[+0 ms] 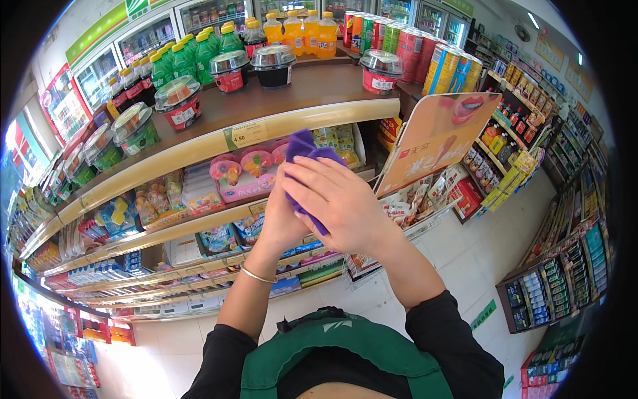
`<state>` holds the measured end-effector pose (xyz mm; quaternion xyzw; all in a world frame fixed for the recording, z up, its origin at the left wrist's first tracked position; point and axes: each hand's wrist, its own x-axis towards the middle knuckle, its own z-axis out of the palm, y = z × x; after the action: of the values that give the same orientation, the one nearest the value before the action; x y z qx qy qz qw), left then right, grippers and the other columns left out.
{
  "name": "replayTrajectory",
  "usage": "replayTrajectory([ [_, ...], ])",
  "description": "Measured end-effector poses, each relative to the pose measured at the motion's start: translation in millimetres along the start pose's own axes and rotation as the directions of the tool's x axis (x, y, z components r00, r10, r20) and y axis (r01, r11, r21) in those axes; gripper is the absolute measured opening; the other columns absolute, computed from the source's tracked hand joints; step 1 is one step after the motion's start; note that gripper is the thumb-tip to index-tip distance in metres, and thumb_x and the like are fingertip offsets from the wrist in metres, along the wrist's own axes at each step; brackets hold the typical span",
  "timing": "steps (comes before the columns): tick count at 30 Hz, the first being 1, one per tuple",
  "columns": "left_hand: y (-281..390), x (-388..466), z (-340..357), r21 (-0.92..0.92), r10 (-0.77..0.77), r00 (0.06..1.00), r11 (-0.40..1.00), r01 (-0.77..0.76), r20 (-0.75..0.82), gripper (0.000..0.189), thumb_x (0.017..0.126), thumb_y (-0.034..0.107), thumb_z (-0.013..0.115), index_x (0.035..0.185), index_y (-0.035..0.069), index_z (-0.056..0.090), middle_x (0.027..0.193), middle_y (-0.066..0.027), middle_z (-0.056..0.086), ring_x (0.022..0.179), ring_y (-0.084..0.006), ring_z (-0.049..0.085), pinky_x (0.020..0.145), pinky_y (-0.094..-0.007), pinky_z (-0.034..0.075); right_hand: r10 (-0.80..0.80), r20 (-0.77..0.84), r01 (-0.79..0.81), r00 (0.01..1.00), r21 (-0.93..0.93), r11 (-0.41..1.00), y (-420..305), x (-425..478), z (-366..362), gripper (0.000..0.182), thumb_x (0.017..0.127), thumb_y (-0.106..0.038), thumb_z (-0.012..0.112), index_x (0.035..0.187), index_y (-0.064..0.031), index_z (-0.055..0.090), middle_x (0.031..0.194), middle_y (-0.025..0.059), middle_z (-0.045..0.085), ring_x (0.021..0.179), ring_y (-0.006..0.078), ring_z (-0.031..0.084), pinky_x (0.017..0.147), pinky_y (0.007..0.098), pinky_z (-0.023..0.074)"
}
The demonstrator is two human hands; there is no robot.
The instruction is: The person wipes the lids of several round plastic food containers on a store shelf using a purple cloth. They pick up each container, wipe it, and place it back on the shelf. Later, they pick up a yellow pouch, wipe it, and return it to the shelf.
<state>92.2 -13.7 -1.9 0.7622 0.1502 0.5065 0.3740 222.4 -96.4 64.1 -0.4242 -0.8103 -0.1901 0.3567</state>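
A purple cloth [311, 149] is folded between my two hands, in front of a curved store shelf. My right hand [331, 204] lies over the cloth with its fingers stretched together. My left hand [284, 214], with a bangle on its wrist, is pressed to the cloth from the other side, its fingers mostly hidden. Beyond the hands runs the cream price rail [319, 118] of the brown top shelf [319, 85]. Clear-lidded cups [273, 65] stand along that shelf. Just under the rail, behind the cloth, is a pink box of candies [249, 182].
Green bottles [204, 55], orange drink bottles [326, 37] and drink cans [408, 52] stand at the back of the top. A tall cardboard display sign [433, 139] rises at the right above a bin of snack packets [413, 199]. Lower shelves hold packaged sweets [217, 239].
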Motion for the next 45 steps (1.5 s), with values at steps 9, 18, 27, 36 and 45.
replayTrajectory([
  [9, 29, 2, 2, -0.018, -0.079, 0.99, 0.997, 0.082, 0.113, 0.091, 0.064, 0.02, 0.093, 0.135, 0.0, 0.04, 0.124, -0.0157, 0.057, 0.116, -0.0251, 0.059, 0.098, -0.0376, 0.049, 0.198, 0.239, -0.307, 0.951, 0.644, 0.701, 52, 20, -5, 0.032, 0.091, -0.013, 0.06, 0.122, -0.004, 0.065, 0.117, 0.0102, 0.068, 0.107, 0.0217, 0.065, 0.095, 0.0363, 0.0503],
  [18, 10, 4, 5, -0.806, -0.28, 0.954, 0.539, 0.246, 0.104, 0.087, 0.07, 0.009, 0.084, 0.143, 0.002, 0.039, 0.136, -0.0097, 0.053, 0.129, -0.0218, 0.051, 0.11, -0.0369, 0.04, 0.382, 0.333, -0.19, 0.862, 0.911, -0.365, 70, -4, 27, 0.043, 0.102, -0.02, 0.042, 0.133, 0.007, 0.052, 0.132, 0.0194, 0.06, 0.122, 0.0263, 0.058, 0.107, 0.0357, 0.0424],
  [27, 5, 11, 15, -0.784, -0.328, 0.938, 0.61, 0.116, -0.116, 0.059, 0.092, 0.023, 0.071, 0.139, 0.004, 0.042, 0.131, -0.0086, 0.057, 0.122, -0.0209, 0.056, 0.105, -0.0381, 0.046, 0.393, -0.392, -0.12, 0.832, 0.564, 0.817, 9, -17, 55, 0.053, 0.097, -0.01, 0.051, 0.147, 0.0031, 0.038, 0.154, 0.0217, 0.034, 0.142, 0.0366, 0.035, 0.117, 0.0442, 0.027],
  [36, 27, 4, 14, -0.781, -0.335, 0.941, 0.598, 0.18, -0.039, 0.057, 0.106, 0.024, 0.048, 0.156, 0.009, 0.024, 0.153, -0.0072, 0.034, 0.137, -0.0207, 0.039, 0.115, -0.0383, 0.03, 0.686, -0.225, -0.012, 0.692, 0.946, 0.323, 28, -23, 62, 0.063, 0.098, -0.017, 0.061, 0.151, -0.0019, 0.031, 0.147, 0.0127, 0.042, 0.134, 0.0227, 0.043, 0.113, 0.0345, 0.0332],
  [45, -3, 2, 19, -0.705, -0.4, 0.913, 0.624, 0.338, 0.083, 0.063, 0.093, 0.016, 0.071, 0.145, 0.002, 0.037, 0.139, -0.0091, 0.05, 0.128, -0.0182, 0.047, 0.11, -0.0342, 0.037, 0.735, -0.024, -0.11, 0.677, 0.985, 0.134, 40, -32, 62, 0.049, 0.108, -0.028, 0.041, 0.149, -0.0015, 0.037, 0.144, 0.0103, 0.049, 0.133, 0.0199, 0.046, 0.113, 0.0357, 0.0338],
])
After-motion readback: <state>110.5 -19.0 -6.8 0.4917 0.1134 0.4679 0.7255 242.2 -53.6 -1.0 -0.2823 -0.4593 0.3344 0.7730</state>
